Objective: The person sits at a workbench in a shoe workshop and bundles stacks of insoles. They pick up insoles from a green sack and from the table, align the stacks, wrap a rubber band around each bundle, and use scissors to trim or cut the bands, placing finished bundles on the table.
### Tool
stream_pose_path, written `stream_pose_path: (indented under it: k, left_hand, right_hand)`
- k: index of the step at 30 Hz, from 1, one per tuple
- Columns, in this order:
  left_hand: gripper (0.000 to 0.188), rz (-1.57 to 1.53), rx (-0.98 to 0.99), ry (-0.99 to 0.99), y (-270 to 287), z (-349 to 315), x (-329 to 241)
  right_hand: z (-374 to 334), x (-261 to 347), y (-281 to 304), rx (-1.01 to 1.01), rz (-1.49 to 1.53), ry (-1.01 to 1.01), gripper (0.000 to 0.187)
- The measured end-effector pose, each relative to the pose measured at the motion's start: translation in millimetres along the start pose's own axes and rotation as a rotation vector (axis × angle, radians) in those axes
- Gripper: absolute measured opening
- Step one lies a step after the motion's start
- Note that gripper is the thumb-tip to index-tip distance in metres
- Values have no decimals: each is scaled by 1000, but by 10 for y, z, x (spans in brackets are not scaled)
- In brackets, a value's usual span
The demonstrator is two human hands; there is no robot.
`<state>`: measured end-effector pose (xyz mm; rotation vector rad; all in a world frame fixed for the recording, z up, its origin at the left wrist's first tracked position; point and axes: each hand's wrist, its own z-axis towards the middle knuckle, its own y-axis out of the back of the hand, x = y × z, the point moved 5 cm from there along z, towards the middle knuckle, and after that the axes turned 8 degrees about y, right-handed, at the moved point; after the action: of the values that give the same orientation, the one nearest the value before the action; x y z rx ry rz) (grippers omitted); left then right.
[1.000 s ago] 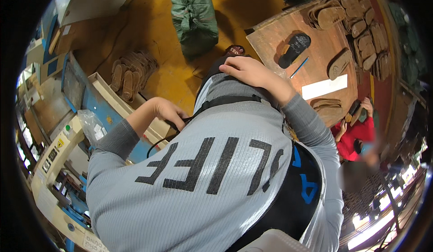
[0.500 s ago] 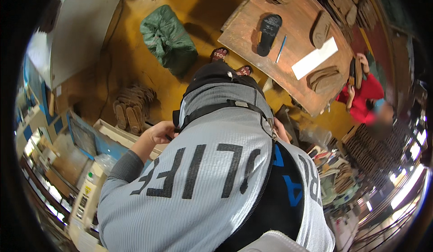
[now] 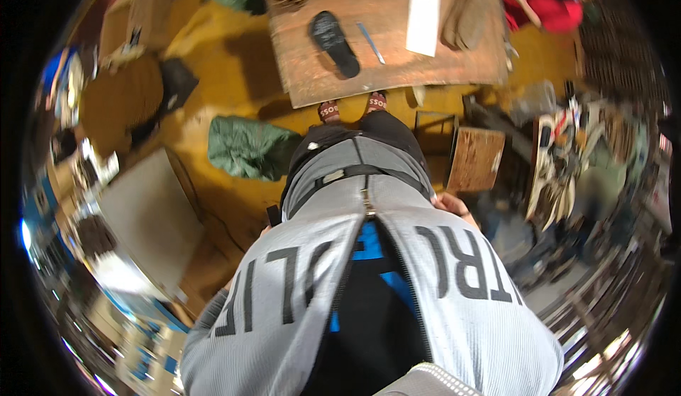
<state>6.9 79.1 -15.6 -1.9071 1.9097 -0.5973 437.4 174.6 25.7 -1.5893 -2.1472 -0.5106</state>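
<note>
Right hand (image 3: 456, 205), fingers bent, lies at the right side of the grey jacket (image 3: 475, 325), near the waist; whether it grips cannot be told. Left hand (image 3: 267, 231), mostly hidden, its state indeterminable, lies just beside 1 small black object (image 3: 274, 216). Well ahead, 1 black sole (image 3: 333, 43) rests on the bench (image 3: 397, 77).

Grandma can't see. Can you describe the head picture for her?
Someone's grey top fills the lower middle, right hand at waist level, left hand mostly hidden. Ahead, a wooden table holds a black sole, a blue stick, a white strip and brown soles. A green sack sits on the floor.
</note>
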Motion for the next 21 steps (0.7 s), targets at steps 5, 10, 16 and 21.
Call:
stream_pose_path:
  k: [5,10,16,21]
  left_hand:
    - [20,674,-86,149,448,-79,-778]
    - [26,1492,-585,-906,-646,44,-2737]
    - [37,1834,505,-397,-2831,1015,-2559]
    - [42,2110,434,-184,-3150,1138,-2372]
  right_hand:
    - [238,143,-99,-308,361,311,25]
    - [394,186,-182,-371,356,399,25]
    - [224,337,-272,-327,310,439,26]
    - [-162,-130,-270,-152,522,391,15]
